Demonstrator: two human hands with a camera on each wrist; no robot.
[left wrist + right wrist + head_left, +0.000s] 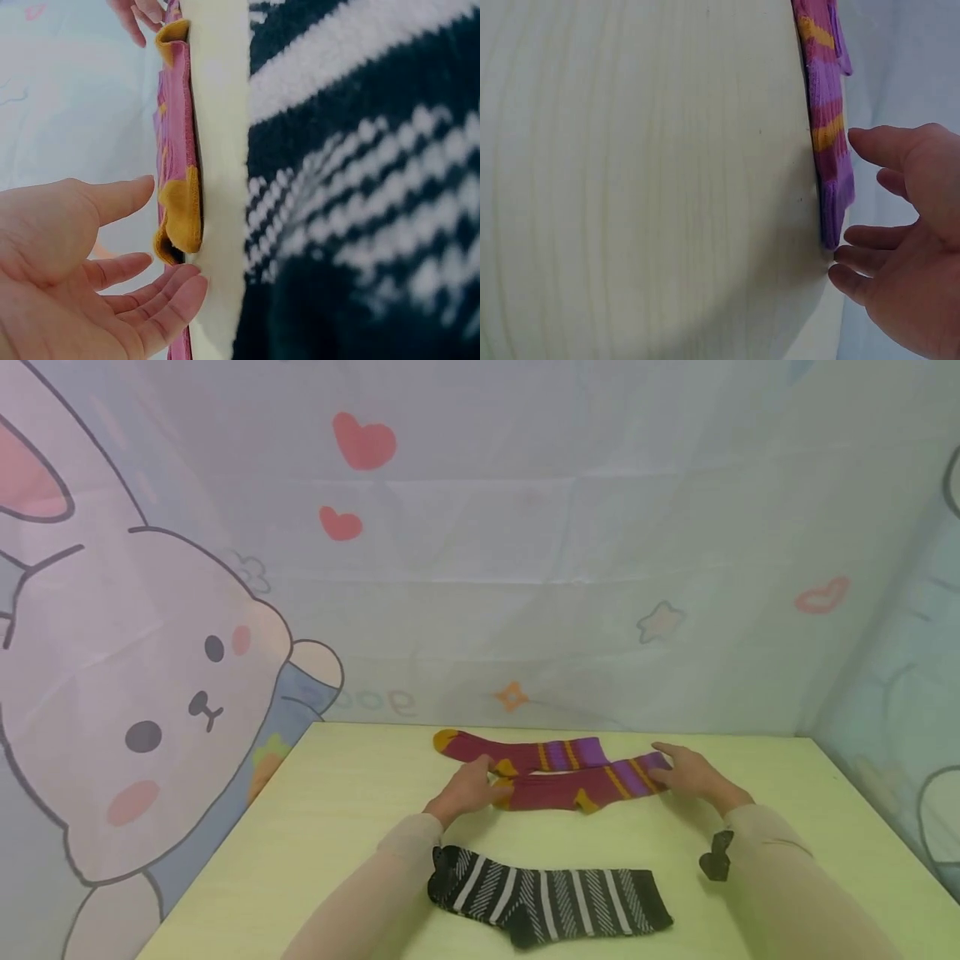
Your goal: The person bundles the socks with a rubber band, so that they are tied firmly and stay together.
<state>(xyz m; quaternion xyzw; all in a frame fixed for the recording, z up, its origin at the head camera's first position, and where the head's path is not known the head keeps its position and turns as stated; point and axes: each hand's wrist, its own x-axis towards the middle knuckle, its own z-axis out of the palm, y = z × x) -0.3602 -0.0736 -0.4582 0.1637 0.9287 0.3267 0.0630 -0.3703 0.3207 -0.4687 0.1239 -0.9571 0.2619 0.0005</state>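
Observation:
Two maroon socks with mustard toes and heels and purple-striped cuffs lie side by side, slightly overlapping. At the toe end of the nearer maroon sock (551,792) is my left hand (468,787). Its thumb and fingers (180,304) are spread apart beside the mustard toe (182,217). My right hand (693,772) is at that sock's purple cuff (830,214), thumb raised and fingertips (847,279) right by the cuff's edge. The farther maroon sock (517,753) lies just behind, its toe pointing left.
A black sock with white stripes (555,897) lies flat in front of both hands, partly behind the left wrist's dark camera mount. The pale yellow table (315,827) ends at a printed cloth backdrop (487,552) with a rabbit and hearts.

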